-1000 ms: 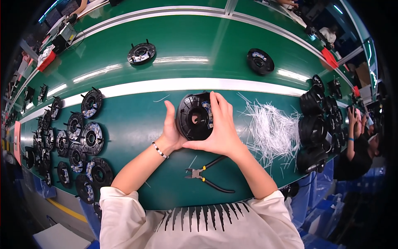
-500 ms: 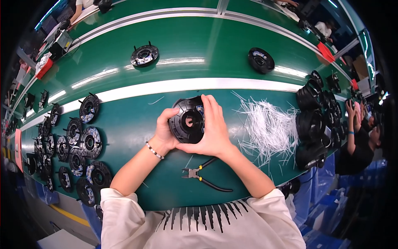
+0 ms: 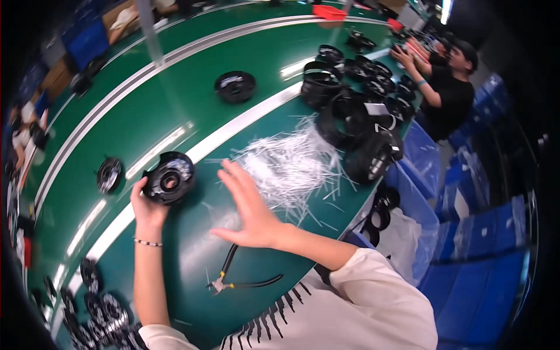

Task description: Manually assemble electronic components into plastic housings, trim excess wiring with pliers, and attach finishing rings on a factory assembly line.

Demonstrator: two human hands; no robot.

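Observation:
My left hand (image 3: 150, 205) grips a round black plastic housing (image 3: 170, 178) by its lower left edge, lifted above the green table beside the white strip. The part has a ring-shaped centre with a hole through it. My right hand (image 3: 249, 204) is apart from the housing, its fingers spread with nothing in them. Just beyond that hand lies a heap of thin white strips (image 3: 291, 166). Cutting pliers (image 3: 218, 284) with black and yellow handles rest on the table below my right hand, their handles opened wide.
More round black parts lie at the lower left (image 3: 105, 318). Black ring-shaped housings (image 3: 344, 119) are piled at the right end of the table. Single discs (image 3: 235, 86) sit on the far green belt. Blue lined bins (image 3: 408, 201) stand at right; a co-worker (image 3: 446, 93) is behind.
My view has swung to the right. My right hand has let go of the housing and opened; my left hand alone now holds it, off to the left.

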